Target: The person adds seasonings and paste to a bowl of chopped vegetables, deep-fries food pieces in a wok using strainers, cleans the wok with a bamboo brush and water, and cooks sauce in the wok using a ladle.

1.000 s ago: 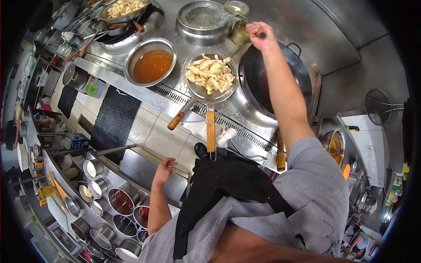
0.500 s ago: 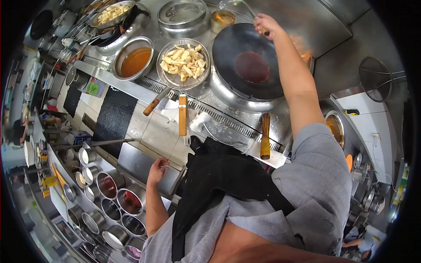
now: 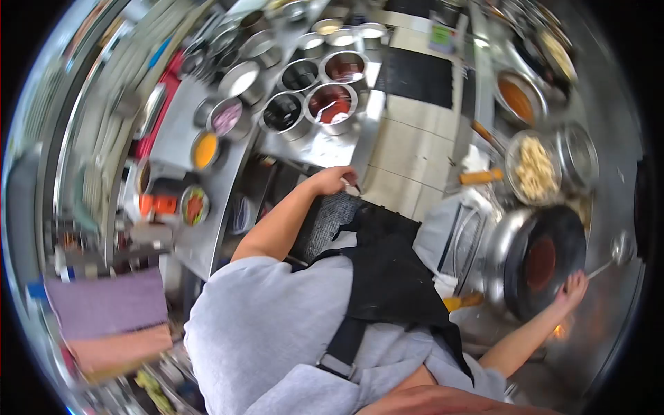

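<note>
My right hand [image 3: 570, 292] grips the handle of a metal ladle [image 3: 621, 247], whose bowl hangs beyond the wok's far edge. Dark red sauce [image 3: 540, 263] lies in the bottom of the black wok [image 3: 566, 232], beside that hand. On the other side, my left hand [image 3: 333, 181] reaches out near the counter of metal pots, fingers curled. Something small and pale shows at its fingertips, too blurred to name. Near it stand a pot of red sauce [image 3: 330, 105] and a pot of dark liquid [image 3: 282, 114].
Pale fried pieces [image 3: 534, 169] fill a mesh strainer by the wok. A bowl of orange-brown liquid [image 3: 516, 98] sits farther along the stove. Flames [image 3: 559, 330] show beside the wok. Tiled floor [image 3: 401, 149] runs between stove and counter. A purple cloth [image 3: 107, 301] hangs at lower left.
My view has swung left toward the pot counter. My left hand has stretched out and its fingers have curled. My right hand still holds the ladle beside the wok.
</note>
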Motion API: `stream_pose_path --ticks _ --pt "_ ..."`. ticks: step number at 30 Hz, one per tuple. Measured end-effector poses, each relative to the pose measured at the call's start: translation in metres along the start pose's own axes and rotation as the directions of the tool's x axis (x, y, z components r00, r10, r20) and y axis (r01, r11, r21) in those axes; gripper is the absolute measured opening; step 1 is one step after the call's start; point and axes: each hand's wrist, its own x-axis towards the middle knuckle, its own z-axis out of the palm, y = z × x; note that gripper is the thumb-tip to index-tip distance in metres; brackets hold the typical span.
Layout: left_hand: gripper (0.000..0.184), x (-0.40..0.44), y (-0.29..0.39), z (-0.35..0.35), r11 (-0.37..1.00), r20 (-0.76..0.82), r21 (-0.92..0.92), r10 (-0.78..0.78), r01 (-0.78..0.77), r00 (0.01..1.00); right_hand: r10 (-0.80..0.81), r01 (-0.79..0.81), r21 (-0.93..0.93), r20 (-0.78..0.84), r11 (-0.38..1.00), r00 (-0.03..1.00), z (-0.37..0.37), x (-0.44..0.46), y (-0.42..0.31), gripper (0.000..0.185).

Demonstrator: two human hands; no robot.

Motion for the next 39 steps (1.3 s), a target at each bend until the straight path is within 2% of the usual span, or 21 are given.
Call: stream_pose_path --ticks 2,4,6,7,8,9,10,11,14,17,19,21,22,24,25,26,28,29,30,32,39 --pt "0.048 -0.006 -0.028 -0.009 0.997 -0.062 -0.071 -0.023 0.018 0.998 -0.010 -0.146 0.255 0.526 0.956 0.851 0.023 -0.052 0.013 0.028" --pt "0.049 -0.019 -0.041 -0.020 0.980 -0.108 -0.190 -0.076 0.055 0.991 -0.066 -0.373 0.370 0.780 0.851 0.622 0.071 -0.158 0.023 0.036" --pt "0.044 -0.038 -0.055 -0.037 0.955 -0.147 -0.289 -0.115 0.068 0.982 0.047 -0.489 0.325 0.795 0.809 0.605 0.124 -0.244 0.035 0.043" --pt "0.044 -0.042 -0.077 -0.045 0.947 -0.174 -0.319 -0.093 0.033 0.980 0.138 -0.490 0.200 0.810 0.849 0.569 0.144 -0.269 0.050 0.049" --pt "0.044 -0.052 -0.078 -0.059 0.945 -0.184 -0.327 -0.089 0.025 0.979 0.277 -0.466 0.058 0.736 0.883 0.617 0.172 -0.298 0.057 0.053" --pt "0.045 -0.065 -0.069 -0.078 0.885 -0.206 -0.462 -0.168 0.056 0.964 0.315 -0.499 -0.026 0.803 0.867 0.506 0.202 -0.321 0.067 0.051" --pt "0.046 -0.076 -0.069 -0.095 0.804 -0.213 -0.589 -0.248 0.078 0.945 0.421 -0.507 -0.147 0.768 0.849 0.482 0.232 -0.349 0.073 0.052" --pt "0.049 -0.079 -0.082 -0.112 0.787 -0.282 -0.616 -0.255 0.029 0.925 0.367 -0.613 -0.147 0.896 0.776 0.249 0.261 -0.364 0.090 0.053" --pt "0.033 -0.080 -0.096 -0.175 0.723 -0.472 -0.680 -0.310 -0.117 0.825 0.437 -0.671 -0.389 0.893 0.632 -0.106 0.358 -0.425 0.126 0.050" --pt "0.028 -0.051 -0.134 -0.239 0.535 -0.596 -0.771 -0.418 -0.345 0.686 0.515 -0.484 -0.604 0.795 0.633 -0.319 0.451 -0.499 0.155 0.052" --pt "0.030 -0.021 -0.165 -0.277 0.432 -0.617 -0.786 -0.500 -0.443 0.608 0.588 -0.242 -0.673 0.734 0.699 -0.340 0.511 -0.547 0.161 0.054" --pt "0.034 0.004 -0.178 -0.301 0.308 -0.550 -0.827 -0.613 -0.470 0.567 0.619 0.114 -0.615 0.735 0.780 -0.277 0.561 -0.585 0.169 0.064" --pt "0.037 0.016 -0.182 -0.307 0.311 -0.543 -0.829 -0.647 -0.465 0.535 0.627 0.125 -0.620 0.730 0.775 -0.272 0.581 -0.599 0.173 0.064" --pt "0.039 0.035 -0.187 -0.320 0.279 -0.519 -0.830 -0.701 -0.482 0.489 0.566 0.700 -0.319 0.812 0.639 -0.146 0.613 -0.620 0.180 0.077" --pt "0.039 0.044 -0.188 -0.326 0.297 -0.505 -0.835 -0.750 -0.464 0.428 0.570 0.707 -0.321 0.809 0.630 -0.141 0.621 -0.626 0.183 0.077" --pt "0.036 0.048 -0.192 -0.331 0.296 -0.503 -0.836 -0.750 -0.463 0.430 0.563 0.809 -0.224 0.812 0.543 -0.153 0.629 -0.629 0.186 0.080" --pt "0.028 0.060 -0.195 -0.343 0.260 -0.434 -0.839 -0.849 -0.477 0.301 0.557 0.943 -0.007 0.809 0.331 -0.190 0.642 -0.634 0.192 0.086" --pt "0.028 0.073 -0.203 -0.345 0.246 -0.423 -0.842 -0.854 -0.481 0.303 0.523 0.941 0.072 0.816 0.330 -0.246 0.639 -0.631 0.195 0.086" --pt "0.023 0.099 -0.227 -0.342 0.331 -0.483 -0.784 -0.857 -0.525 0.181 0.534 0.944 0.074 0.809 0.323 -0.246 0.640 -0.632 0.190 0.086" --pt "0.018 0.142 -0.270 -0.338 0.410 -0.525 -0.724 -0.849 -0.555 0.059 0.606 0.967 0.068 0.768 0.244 -0.207 0.647 -0.636 0.168 0.085" --pt "0.012 0.146 -0.263 -0.341 0.399 -0.457 -0.755 -0.889 -0.521 -0.019 0.720 0.976 0.041 0.668 0.214 -0.186 0.671 -0.637 0.128 0.089"
